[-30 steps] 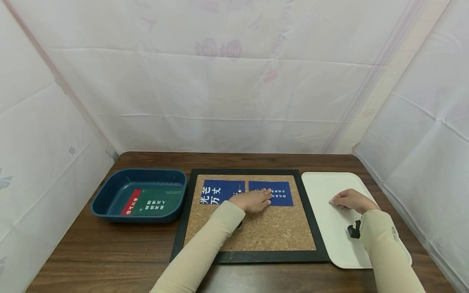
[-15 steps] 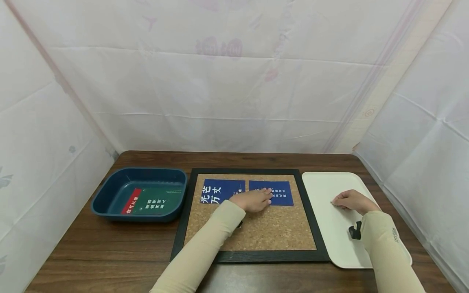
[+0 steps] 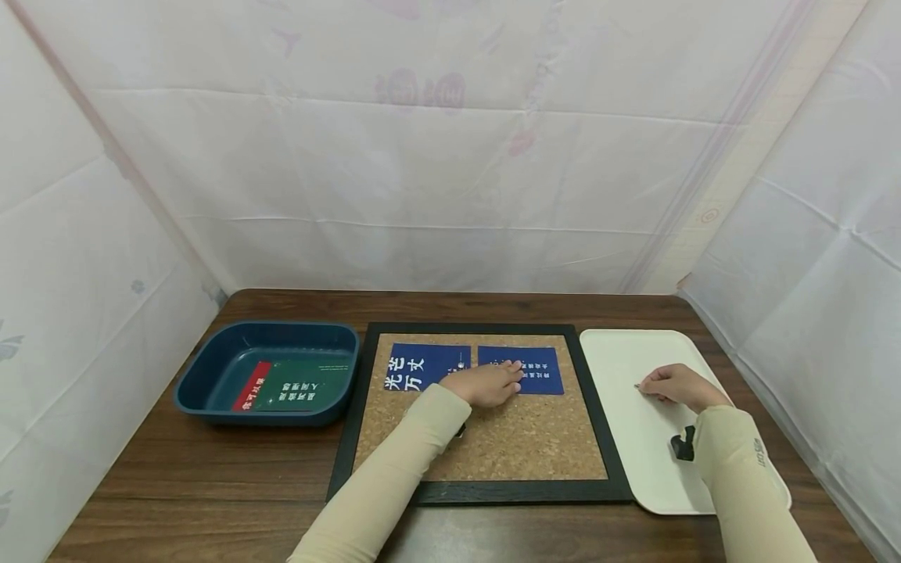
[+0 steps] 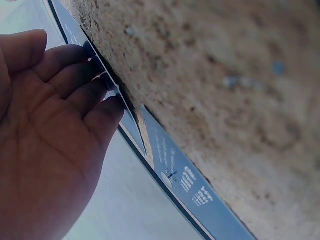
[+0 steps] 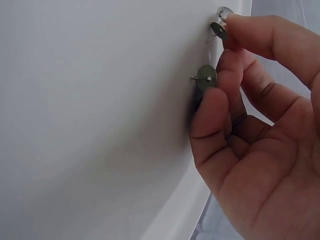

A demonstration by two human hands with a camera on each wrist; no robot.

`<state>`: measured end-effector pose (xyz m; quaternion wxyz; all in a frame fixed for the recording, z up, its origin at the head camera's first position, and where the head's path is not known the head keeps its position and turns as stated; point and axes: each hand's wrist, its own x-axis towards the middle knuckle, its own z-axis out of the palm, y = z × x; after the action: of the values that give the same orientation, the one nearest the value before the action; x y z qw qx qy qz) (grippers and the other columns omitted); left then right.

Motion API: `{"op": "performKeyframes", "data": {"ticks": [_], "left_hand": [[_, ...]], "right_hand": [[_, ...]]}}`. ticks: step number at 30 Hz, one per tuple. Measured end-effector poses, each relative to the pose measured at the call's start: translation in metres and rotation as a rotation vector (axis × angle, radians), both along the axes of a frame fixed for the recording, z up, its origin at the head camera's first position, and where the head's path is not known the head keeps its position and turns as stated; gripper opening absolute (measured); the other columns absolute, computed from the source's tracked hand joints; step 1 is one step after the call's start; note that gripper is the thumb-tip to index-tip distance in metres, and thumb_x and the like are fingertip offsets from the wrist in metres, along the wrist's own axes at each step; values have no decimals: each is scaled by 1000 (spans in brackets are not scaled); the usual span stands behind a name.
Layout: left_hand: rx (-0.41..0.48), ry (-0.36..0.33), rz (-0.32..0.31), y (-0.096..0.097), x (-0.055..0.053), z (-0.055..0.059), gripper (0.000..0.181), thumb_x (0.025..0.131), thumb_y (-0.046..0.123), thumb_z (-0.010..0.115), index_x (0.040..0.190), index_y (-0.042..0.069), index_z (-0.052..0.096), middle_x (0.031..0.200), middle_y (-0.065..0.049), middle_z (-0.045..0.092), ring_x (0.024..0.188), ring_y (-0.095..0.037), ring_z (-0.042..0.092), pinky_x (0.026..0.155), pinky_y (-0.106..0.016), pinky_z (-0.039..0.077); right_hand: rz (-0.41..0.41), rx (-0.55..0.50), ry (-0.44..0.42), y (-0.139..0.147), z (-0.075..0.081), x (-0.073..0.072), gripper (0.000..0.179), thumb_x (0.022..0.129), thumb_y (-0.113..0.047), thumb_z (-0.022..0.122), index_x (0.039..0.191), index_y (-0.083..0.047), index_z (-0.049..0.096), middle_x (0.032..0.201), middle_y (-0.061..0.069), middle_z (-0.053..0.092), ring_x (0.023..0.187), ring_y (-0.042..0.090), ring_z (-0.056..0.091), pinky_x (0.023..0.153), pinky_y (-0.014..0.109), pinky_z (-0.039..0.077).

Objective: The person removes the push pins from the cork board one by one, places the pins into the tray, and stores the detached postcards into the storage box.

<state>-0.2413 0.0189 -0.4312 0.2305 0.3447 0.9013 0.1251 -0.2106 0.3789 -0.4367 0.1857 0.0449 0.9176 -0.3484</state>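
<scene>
My left hand [image 3: 486, 383] lies with straight fingers on the right-hand blue card [image 3: 545, 374], which rests on the black-framed corkboard [image 3: 528, 442]. In the left wrist view its fingertips press the card, whose near edge bows off the cork. Beside it lies another blue card [image 3: 429, 366] with white lettering; a thumbtack [image 4: 167, 179] stands in one blue card. Over the white tray [image 3: 608, 360], my right hand [image 3: 679, 385] has curled fingers. Up close, a flat-headed thumbtack [image 5: 207, 78] sits at its fingertip, pin toward the tray, with two more tacks [image 5: 218, 31] at the upper digit's tip.
To the left of the board stands a blue-green basin [image 3: 204, 395] holding a red card [image 3: 252, 387] and a green card [image 3: 303, 387]. A brown wooden table [image 3: 211, 485] carries everything. White sheeting [image 3: 436, 180] closes off the back and sides.
The right fingertips shift very slightly over the tray. My left hand stays on the blue card, and the cards, basin and board keep their places.
</scene>
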Motion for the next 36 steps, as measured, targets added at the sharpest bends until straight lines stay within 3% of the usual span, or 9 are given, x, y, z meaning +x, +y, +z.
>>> {"op": "performKeyframes", "data": {"ticks": [13,26,30,36], "left_hand": [[-3,-2,11,0,0,0,47,106,31,32,151,17,33,160,3,21,149,-13,17,121,-31,19],[-3,-7,10,1,1,1,47,106,31,32,151,17,33,160,3,20,149,-13,16,121,-32,18],[-7,-2,11,1,1,1,47,106,31,32,151,18,33,160,3,20,149,-13,16,121,-32,19],[-12,-4,12,0,1,1,47,106,31,32,151,18,32,161,3,20,149,-13,16,121,-32,18]], "right_hand": [[-12,-14,4,1,2,0,18,93,-18,60,90,0,64,79,0,55,78,14,50,70,26,47],[-25,-12,9,-5,9,-2,31,100,-30,49,91,-3,60,67,-3,47,72,13,46,68,29,37],[-26,-50,4,-8,9,-5,35,100,-29,49,105,3,62,74,-2,52,75,12,49,71,27,43],[-42,-134,1,-16,11,-9,45,101,-25,48,124,13,55,97,5,63,85,9,56,77,24,53]]}}
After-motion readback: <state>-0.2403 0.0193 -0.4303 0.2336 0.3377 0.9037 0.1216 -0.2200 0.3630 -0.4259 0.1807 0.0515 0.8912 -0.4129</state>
